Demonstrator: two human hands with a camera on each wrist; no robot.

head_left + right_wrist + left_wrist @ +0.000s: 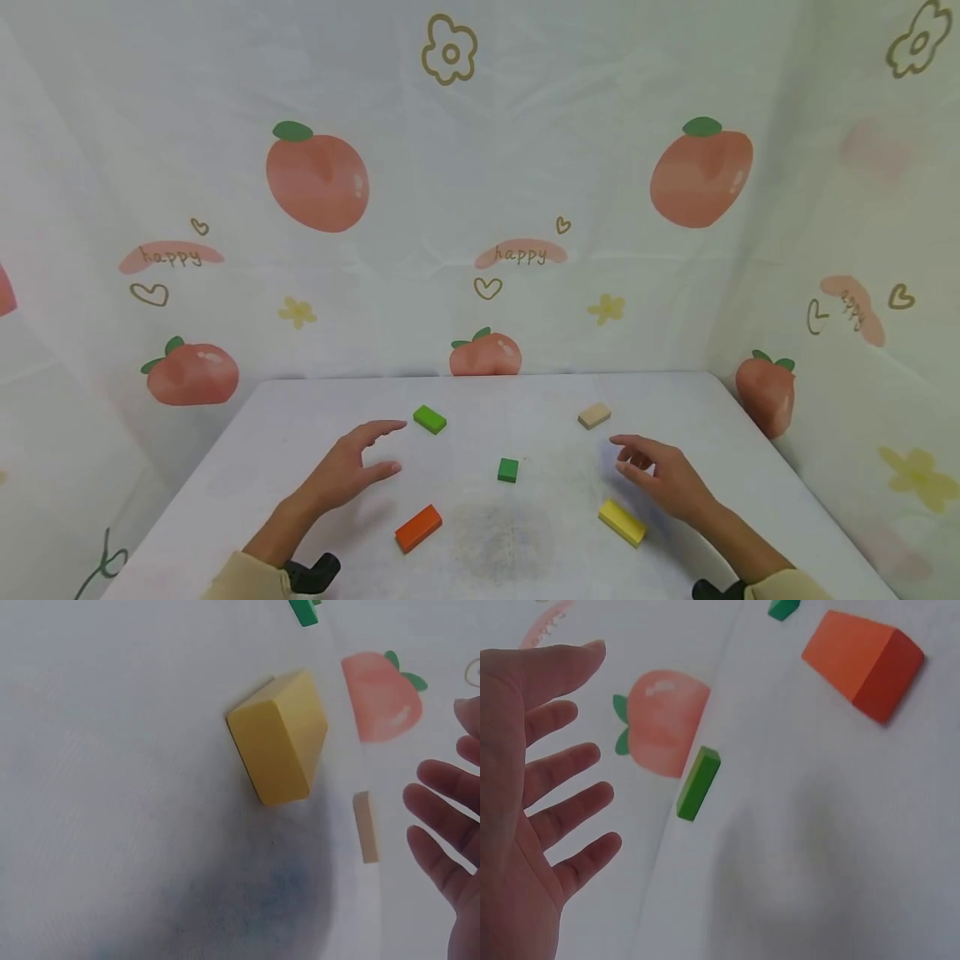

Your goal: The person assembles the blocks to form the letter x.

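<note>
White table bears five blocks before fruit-printed cloth.

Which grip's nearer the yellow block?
Right. The right grip hovers close by the yellow block, not touching; the left grip is well off to its left, near the light green block.
</note>
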